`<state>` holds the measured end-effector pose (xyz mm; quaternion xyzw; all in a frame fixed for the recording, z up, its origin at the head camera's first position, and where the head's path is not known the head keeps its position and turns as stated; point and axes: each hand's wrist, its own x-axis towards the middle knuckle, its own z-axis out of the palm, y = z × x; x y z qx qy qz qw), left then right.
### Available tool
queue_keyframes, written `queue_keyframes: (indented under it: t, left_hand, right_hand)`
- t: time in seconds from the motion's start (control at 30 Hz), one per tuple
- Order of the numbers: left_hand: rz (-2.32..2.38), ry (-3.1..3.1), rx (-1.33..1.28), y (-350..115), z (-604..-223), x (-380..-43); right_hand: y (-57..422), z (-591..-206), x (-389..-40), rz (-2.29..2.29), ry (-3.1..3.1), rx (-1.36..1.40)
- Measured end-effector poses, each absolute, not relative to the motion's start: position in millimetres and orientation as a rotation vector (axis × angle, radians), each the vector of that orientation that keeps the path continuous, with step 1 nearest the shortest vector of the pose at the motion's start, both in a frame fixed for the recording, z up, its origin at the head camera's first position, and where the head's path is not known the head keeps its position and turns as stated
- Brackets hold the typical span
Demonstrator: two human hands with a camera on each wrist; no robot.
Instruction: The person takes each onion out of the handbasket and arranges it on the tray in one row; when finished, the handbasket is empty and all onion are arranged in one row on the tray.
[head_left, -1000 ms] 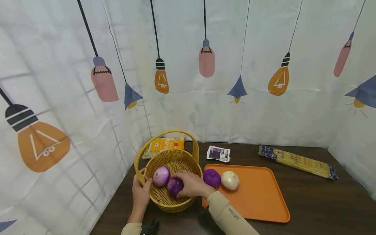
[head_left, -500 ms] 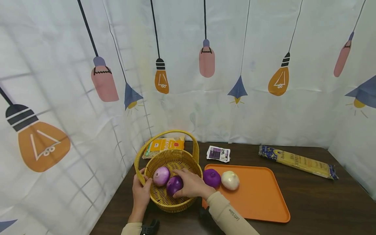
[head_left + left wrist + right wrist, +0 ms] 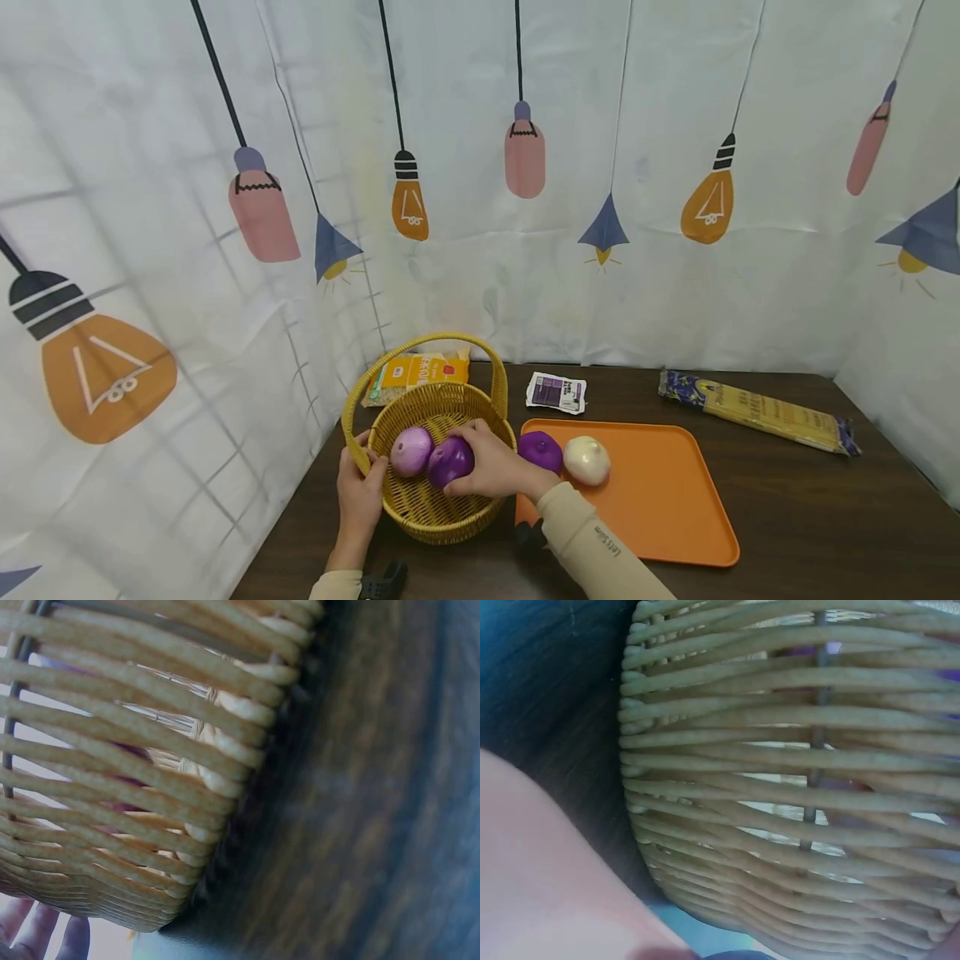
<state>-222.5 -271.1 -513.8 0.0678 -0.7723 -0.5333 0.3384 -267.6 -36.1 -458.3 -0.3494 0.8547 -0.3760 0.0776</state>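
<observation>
A yellow wicker basket (image 3: 416,508) with a tall arched handle stands on the table. My left hand (image 3: 362,492) grips its left rim at the foot of the handle; some of those fingers (image 3: 34,930) show beyond the weave in the left wrist view. Inside lies a light purple onion (image 3: 412,452). Right beside it, my right hand (image 3: 498,467) holds a dark purple onion (image 3: 448,463) between thumb and fingers, inside the basket. Whether that onion touches the basket's bottom is hidden. In the right wrist view, the basket's woven side (image 3: 780,757) covers most of the hand's work.
An orange tray (image 3: 660,500) carries another purple onion (image 3: 541,451) and a white onion (image 3: 587,460). Behind lie a yellow grain bag (image 3: 420,372), a small white-and-purple packet (image 3: 556,392) and a long yellow noodle pack (image 3: 757,412). A printed curtain (image 3: 450,283) closes the back.
My right hand has shifted the dark purple onion slightly away from me inside the basket, more level with the light one. The left hand keeps its hold on the rim.
</observation>
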Motion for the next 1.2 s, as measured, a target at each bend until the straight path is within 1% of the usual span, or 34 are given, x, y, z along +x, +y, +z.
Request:
queue_keyframes:
  t: [0.17, 0.43, 0.57, 0.7, 0.97, 1.2]
  left_hand:
    - [-1.392, -2.02, 0.19, -269.2, -509.8, -220.3]
    - [-1.386, -2.039, 0.167, -254.7, -480.6, -202.2]
    - [-1.376, -2.052, 0.177, -252.3, -475.6, -200.0]
    - [-1.375, -2.053, 0.174, -255.1, -479.5, -202.1]
    - [-1.362, -2.055, 0.203, -269.3, -509.8, -220.6]
    - [-1.365, -2.045, 0.21, -272.2, -513.7, -223.1]
  right_hand:
    - [-33.9, -456.5, -267.2, -1.157, 2.563, -1.048]
    - [-28.1, -456.2, -264.0, -1.288, 2.52, -1.026]
    - [-25.4, -455.4, -262.6, -1.336, 2.499, -1.018]
    - [-22.4, -455.4, -260.9, -1.364, 2.497, -1.031]
    - [-15.2, -453.6, -257.3, -1.429, 2.49, -1.024]
    - [-7.8, -448.0, -253.9, -1.44, 2.455, -1.046]
